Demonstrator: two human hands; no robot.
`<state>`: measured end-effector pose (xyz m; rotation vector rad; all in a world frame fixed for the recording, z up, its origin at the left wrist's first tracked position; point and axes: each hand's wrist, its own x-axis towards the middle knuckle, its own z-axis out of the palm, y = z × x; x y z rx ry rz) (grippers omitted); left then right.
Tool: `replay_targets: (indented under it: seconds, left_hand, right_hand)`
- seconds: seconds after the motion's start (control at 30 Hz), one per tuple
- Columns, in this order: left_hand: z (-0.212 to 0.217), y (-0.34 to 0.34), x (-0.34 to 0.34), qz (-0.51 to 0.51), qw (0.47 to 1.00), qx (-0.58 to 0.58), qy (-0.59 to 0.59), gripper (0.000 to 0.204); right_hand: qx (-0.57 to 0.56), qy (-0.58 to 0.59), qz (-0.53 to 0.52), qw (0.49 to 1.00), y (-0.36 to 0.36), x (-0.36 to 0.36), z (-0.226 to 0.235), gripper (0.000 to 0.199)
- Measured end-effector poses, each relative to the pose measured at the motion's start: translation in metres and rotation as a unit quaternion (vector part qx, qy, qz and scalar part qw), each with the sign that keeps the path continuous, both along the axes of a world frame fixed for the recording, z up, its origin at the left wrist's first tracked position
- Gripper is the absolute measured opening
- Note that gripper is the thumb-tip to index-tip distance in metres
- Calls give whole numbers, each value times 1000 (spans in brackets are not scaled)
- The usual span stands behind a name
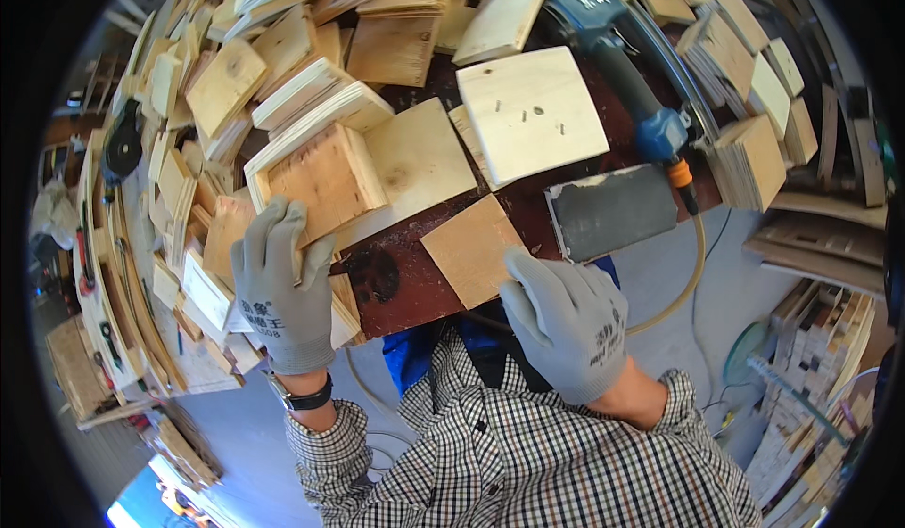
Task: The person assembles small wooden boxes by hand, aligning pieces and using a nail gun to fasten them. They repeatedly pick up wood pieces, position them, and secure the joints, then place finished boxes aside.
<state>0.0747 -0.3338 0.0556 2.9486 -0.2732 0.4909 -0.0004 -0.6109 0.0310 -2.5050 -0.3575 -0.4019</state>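
My left hand (283,283), in a grey coated glove, grips the near left corner of a shallow wooden box (325,184) with raised rims. Its thumb lies along the near side. My right hand (570,325), gloved alike, has its thumb and forefinger at the near right edge of a thin square plywood piece (471,245) by the table's front edge. The fingers appear closed on that piece, though the contact is partly hidden. Under and beside the box lies a larger flat plywood board (415,156). A pale square block (533,113) with dark marks rests beyond the plywood square.
A blue-and-black air nail gun (622,80) lies at the far right, its yellow hose (693,273) dropping past the edge. A dark grey rectangular block (613,209) sits near my right hand. Stacked wood pieces (396,42) crowd the dark red table's (405,292) back and left.
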Motion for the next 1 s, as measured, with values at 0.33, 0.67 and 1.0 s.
replay_targets:
  seconds: [0.33,0.67,1.0]
  left_hand:
    - [-1,5,2,-21,999,-36,-7,38]
    - [-6,15,-2,-17,995,-100,-21,58]
    - [-11,10,-3,15,994,-100,-36,45]
  right_hand:
    - [-180,140,-13,974,23,3,-1,101]
    - [-76,121,-16,990,27,1,12,94]
    - [63,126,69,988,30,6,31,96]
